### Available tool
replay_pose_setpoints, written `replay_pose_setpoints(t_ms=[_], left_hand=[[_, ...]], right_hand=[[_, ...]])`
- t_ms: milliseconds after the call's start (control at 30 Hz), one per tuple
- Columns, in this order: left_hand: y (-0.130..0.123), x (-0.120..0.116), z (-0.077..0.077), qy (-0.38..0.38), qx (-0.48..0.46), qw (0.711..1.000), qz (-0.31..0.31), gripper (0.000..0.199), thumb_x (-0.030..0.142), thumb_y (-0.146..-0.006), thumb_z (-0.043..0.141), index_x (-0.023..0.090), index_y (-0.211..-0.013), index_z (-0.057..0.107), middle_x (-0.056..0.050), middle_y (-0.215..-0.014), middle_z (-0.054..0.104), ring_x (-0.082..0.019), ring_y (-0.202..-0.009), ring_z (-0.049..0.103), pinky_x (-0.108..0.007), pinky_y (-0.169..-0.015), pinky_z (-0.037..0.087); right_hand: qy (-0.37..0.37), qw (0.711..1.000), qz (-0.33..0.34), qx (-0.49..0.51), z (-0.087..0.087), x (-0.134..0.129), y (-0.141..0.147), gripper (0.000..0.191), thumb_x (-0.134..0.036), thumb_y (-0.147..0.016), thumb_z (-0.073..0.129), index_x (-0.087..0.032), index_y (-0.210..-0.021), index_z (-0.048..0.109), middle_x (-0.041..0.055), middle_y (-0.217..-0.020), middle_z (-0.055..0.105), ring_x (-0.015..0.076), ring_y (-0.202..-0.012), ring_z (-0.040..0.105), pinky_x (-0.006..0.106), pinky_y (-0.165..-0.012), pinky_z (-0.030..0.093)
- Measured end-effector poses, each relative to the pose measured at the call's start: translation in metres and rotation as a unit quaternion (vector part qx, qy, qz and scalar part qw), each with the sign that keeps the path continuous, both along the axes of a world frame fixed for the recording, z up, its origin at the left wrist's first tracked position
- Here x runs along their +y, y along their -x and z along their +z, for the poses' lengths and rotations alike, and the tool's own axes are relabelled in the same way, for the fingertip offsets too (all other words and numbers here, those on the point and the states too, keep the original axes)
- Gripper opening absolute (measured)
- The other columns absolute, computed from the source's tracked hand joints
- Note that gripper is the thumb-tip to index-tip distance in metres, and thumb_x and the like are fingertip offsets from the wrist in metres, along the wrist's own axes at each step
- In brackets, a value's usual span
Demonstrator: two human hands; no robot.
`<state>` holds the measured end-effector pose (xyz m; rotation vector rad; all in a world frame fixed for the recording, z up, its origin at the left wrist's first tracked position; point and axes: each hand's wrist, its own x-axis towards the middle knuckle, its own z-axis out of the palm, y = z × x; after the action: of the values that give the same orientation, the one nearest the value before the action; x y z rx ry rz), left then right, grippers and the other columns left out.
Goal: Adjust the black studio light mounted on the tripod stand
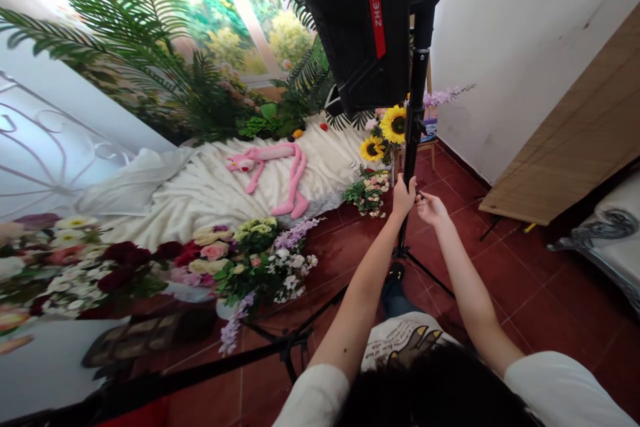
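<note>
A black light stand (411, 140) rises upright before me, carrying a big black studio light (350, 27) with a red stripe lettered ZHEYU. My left hand (404, 195) is wrapped around the pole about midway up. Just right of the pole, my right hand (431, 208) pinches a small dark knob (419, 197) on the stand; the fingers partly cover it. Lower down, the stand's legs (425, 270) spread over the floor by my foot.
Sunflowers (393, 123) stand close behind the pole. A pink plush toy (273, 170) lies on a white draped blanket (200, 187). Flower bunches (240, 253) and another black stand (220, 367) are at left. A wooden panel (560, 127) leans at right over red floor tiles (480, 293).
</note>
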<state>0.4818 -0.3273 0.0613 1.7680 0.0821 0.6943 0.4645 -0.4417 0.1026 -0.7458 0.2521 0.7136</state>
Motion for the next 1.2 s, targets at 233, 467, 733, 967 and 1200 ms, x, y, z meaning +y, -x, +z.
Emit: replay_pose_setpoints(t_ms=[233,467,733,967,1200], left_hand=[[0.002,0.0,0.002,-0.001,-0.004,1.0,-0.005,0.033,0.053,-0.098,0.048,0.02,-0.096,0.053,-0.004,-0.079,0.07,-0.016,-0.072,0.068,-0.027,-0.07,0.05],[0.003,0.0,0.003,0.006,-0.019,1.0,-0.014,0.034,0.054,-0.098,0.047,0.02,-0.096,0.051,-0.005,-0.079,0.069,-0.016,-0.071,0.068,-0.028,-0.069,0.05],[0.005,0.0,0.007,0.001,-0.001,1.0,-0.011,0.034,0.053,-0.097,0.048,0.02,-0.096,0.052,-0.005,-0.081,0.069,-0.015,-0.073,0.067,-0.027,-0.071,0.049],[0.004,0.001,0.006,0.004,-0.005,1.0,-0.019,0.033,0.052,-0.098,0.049,0.019,-0.096,0.053,-0.004,-0.079,0.068,-0.016,-0.071,0.066,-0.027,-0.07,0.047],[0.004,0.001,0.007,-0.003,-0.019,0.999,-0.028,0.034,0.053,-0.098,0.047,0.019,-0.097,0.052,-0.006,-0.079,0.069,-0.017,-0.071,0.067,-0.029,-0.072,0.048]], right_hand=[[-0.092,0.994,-0.027,0.053,-0.01,-0.004,-0.001,0.02,-0.002,-0.089,0.047,-0.016,-0.085,0.061,-0.0021,-0.066,0.069,0.0042,-0.046,0.06,0.011,-0.05,0.052],[-0.107,0.99,-0.055,0.077,-0.004,-0.004,0.008,0.028,-0.003,-0.091,0.039,-0.016,-0.093,0.063,-0.0002,-0.073,0.072,0.0042,-0.047,0.06,0.012,-0.05,0.052],[-0.07,0.997,-0.045,0.0,-0.008,-0.002,0.008,0.02,-0.003,-0.084,0.05,-0.016,-0.086,0.064,-0.0019,-0.066,0.071,0.0046,-0.045,0.059,0.012,-0.05,0.053],[-0.066,0.997,-0.05,0.005,-0.006,0.0,0.009,0.02,-0.004,-0.082,0.049,-0.016,-0.087,0.065,-0.0023,-0.066,0.071,0.0044,-0.046,0.059,0.011,-0.05,0.053],[0.035,0.993,-0.079,-0.084,-0.016,-0.015,0.029,0.019,-0.016,-0.085,0.054,-0.02,-0.102,0.06,0.0035,-0.087,0.078,0.0089,-0.063,0.07,0.018,-0.06,0.059]])
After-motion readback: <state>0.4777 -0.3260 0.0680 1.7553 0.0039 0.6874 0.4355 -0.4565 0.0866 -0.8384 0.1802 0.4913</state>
